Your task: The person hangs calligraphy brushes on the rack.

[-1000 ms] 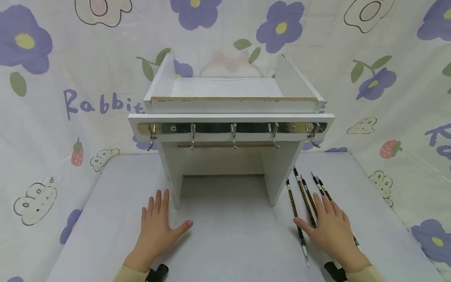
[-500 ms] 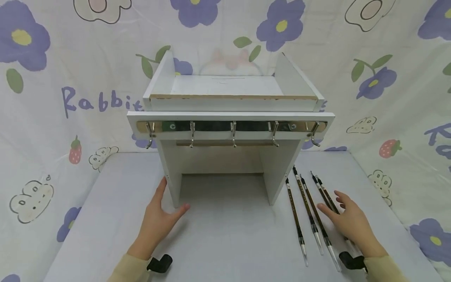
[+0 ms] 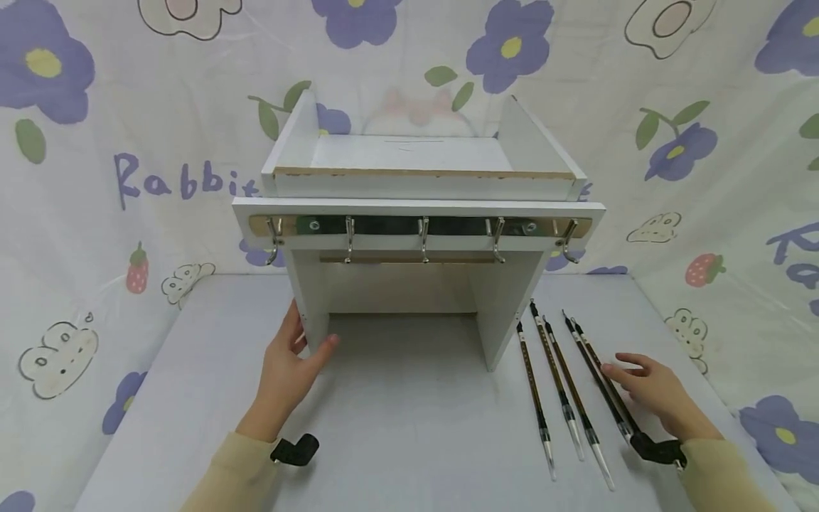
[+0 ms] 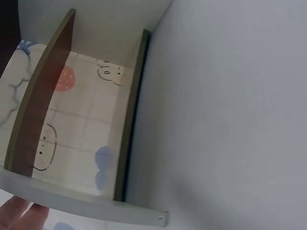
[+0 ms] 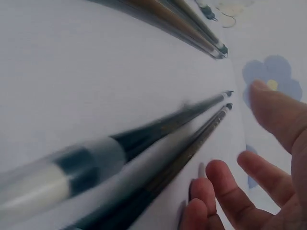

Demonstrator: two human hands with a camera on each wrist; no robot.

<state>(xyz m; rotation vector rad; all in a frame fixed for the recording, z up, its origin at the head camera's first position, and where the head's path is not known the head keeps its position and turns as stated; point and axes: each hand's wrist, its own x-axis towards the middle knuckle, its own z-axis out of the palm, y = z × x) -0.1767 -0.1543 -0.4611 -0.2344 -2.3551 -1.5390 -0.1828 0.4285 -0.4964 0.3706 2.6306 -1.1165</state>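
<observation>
A white wooden shelf rack (image 3: pixel 419 207) stands mid-table in the head view, with a metal strip of hooks (image 3: pixel 424 226) across its front. My left hand (image 3: pixel 286 373) grips the lower front of its left side panel (image 3: pixel 312 313), thumb on the inner side and fingers outside. Those fingers (image 4: pixel 29 218) show past the panel in the left wrist view. To the right lie several calligraphy brushes (image 3: pixel 566 387) with dark handles and clear caps. My right hand (image 3: pixel 662 395) is beside the two rightmost brushes (image 5: pixel 180 143), thumb apart from loosely bent fingers, holding nothing.
Patterned cloth (image 3: pixel 409 64) with flowers and rabbits hangs behind and at both sides. White sheeting (image 3: pixel 409 427) covers the table. The rack's right side panel (image 3: pixel 512 313) stands close to the leftmost brush. Black wrist cameras (image 3: pixel 296 450) sit at both wrists.
My left hand has moved forward from the table onto the rack's left panel and closed around it. My right hand has shifted right, from over the brushes to beside them.
</observation>
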